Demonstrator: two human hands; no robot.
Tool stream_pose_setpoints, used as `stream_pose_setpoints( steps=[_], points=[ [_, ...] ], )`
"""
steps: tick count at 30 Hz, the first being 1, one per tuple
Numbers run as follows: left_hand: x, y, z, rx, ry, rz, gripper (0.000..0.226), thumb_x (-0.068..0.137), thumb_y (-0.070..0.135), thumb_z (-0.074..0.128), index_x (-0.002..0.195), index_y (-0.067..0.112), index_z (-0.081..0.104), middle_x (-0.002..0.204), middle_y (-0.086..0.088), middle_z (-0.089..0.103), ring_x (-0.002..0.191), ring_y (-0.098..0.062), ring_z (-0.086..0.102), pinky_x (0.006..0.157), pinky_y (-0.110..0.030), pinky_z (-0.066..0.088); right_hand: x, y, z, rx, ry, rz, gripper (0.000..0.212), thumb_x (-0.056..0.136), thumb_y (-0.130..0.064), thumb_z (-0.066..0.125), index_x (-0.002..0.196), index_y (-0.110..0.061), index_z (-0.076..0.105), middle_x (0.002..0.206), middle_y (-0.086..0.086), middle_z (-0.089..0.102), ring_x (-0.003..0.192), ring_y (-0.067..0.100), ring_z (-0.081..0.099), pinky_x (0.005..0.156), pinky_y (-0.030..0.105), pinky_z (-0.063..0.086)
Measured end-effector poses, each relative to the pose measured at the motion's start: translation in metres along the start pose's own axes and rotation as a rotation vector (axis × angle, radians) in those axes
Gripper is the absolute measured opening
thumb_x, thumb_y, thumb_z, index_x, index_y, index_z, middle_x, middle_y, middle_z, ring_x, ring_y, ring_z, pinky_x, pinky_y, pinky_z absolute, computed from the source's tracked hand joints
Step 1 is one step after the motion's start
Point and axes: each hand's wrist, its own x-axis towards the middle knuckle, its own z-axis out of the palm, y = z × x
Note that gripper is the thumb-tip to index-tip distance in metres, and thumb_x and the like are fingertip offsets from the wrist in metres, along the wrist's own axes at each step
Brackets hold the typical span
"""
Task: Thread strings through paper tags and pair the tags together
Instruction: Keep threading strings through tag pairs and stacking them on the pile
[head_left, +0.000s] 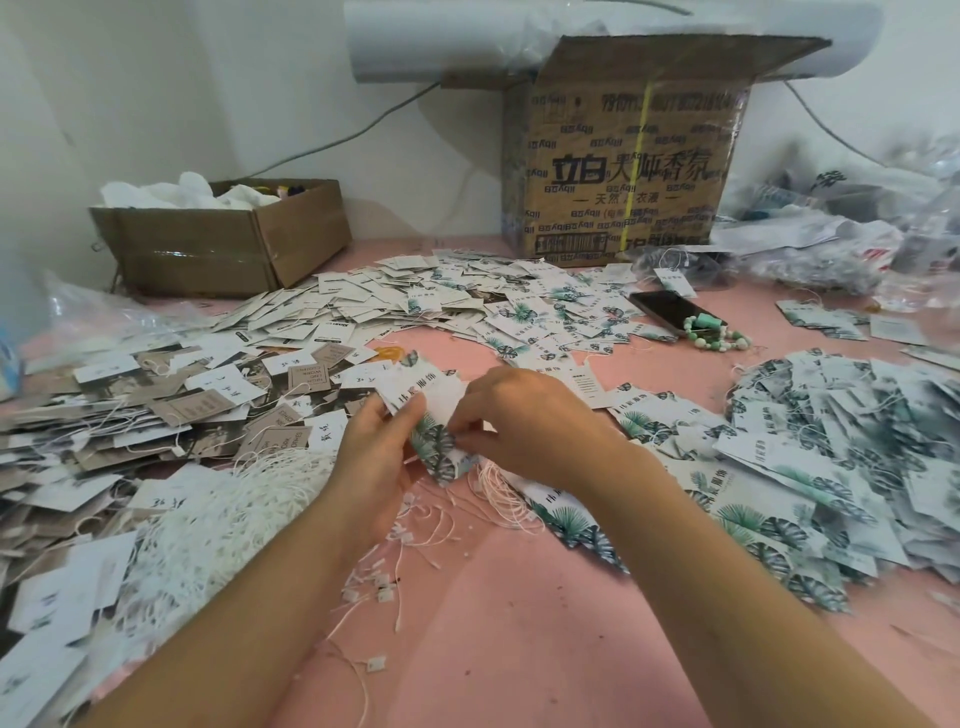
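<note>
The phone (667, 310) lies on the table (519, 649), toward the back right. A bracelet (719, 338) touches its near right end. Just behind the phone stands the big box (623, 166), with a roll (441, 41) behind that. Bags (831, 249) heap right of the phone and a little behind it. Far left of the phone, by the wall, sits the low box (223, 244). A spread of tags (415, 301) runs leftward from the phone, and the left pile (104, 415) lies beyond it. The right pile (831, 452) lies before the phone, to its right. Before the phone and to its left, the left hand (374, 462) and right hand (524, 415) grip the held tags (431, 415) above the table. Strings (234, 509) lie nearer still and farther left.
</note>
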Motion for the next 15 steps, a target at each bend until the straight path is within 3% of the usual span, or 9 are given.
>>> stream_pose_setpoints(
  steps=[3,6,7,11,15],
  points=[
    [0.000,-0.003,-0.002,0.104,0.020,0.054,0.012,0.092,0.007,0.054,0.092,0.015,0.063,0.074,0.001,0.072,0.061,-0.012,0.067,0.052,-0.026,0.054,0.001,0.000,0.000,0.170,-0.054,0.049,0.019,0.089,-0.014,0.056,0.101,-0.017,0.070,0.093,-0.002,0.070,0.080,0.009,0.057,0.079,0.030,0.048],
    [-0.001,-0.005,-0.001,0.153,-0.008,0.083,0.018,0.090,0.003,0.056,0.091,0.018,0.065,0.074,0.004,0.073,0.065,-0.009,0.069,0.052,-0.025,0.054,0.000,0.004,-0.003,0.373,0.053,0.135,0.022,0.090,-0.003,0.050,0.098,-0.013,0.067,0.083,-0.001,0.071,0.060,-0.010,0.054,0.059,0.005,0.038],
    [-0.002,-0.005,0.000,0.171,-0.024,0.089,0.019,0.089,0.003,0.056,0.090,0.019,0.065,0.076,0.004,0.073,0.066,-0.010,0.069,0.053,-0.025,0.054,0.000,0.005,-0.003,0.419,0.102,0.159,0.023,0.089,0.000,0.048,0.097,-0.013,0.065,0.080,-0.002,0.071,0.056,-0.012,0.051,0.054,0.004,0.035],
    [-0.005,-0.005,0.004,0.225,-0.125,0.111,0.023,0.087,0.002,0.059,0.094,0.023,0.066,0.085,0.003,0.074,0.076,-0.012,0.070,0.059,-0.027,0.055,-0.001,0.009,-0.006,0.511,0.213,0.240,0.020,0.091,-0.003,0.047,0.099,-0.020,0.040,0.072,-0.008,0.068,0.057,-0.006,0.049,0.053,0.015,0.036],
    [-0.007,-0.006,0.006,0.254,-0.162,0.113,0.026,0.084,-0.002,0.060,0.094,0.022,0.066,0.086,0.003,0.074,0.077,-0.013,0.071,0.062,-0.027,0.057,0.000,0.012,-0.010,0.612,0.221,0.326,0.019,0.092,-0.006,0.049,0.083,-0.021,0.042,0.079,-0.002,0.072,0.058,0.006,0.050,0.052,0.027,0.044]
  ],
)
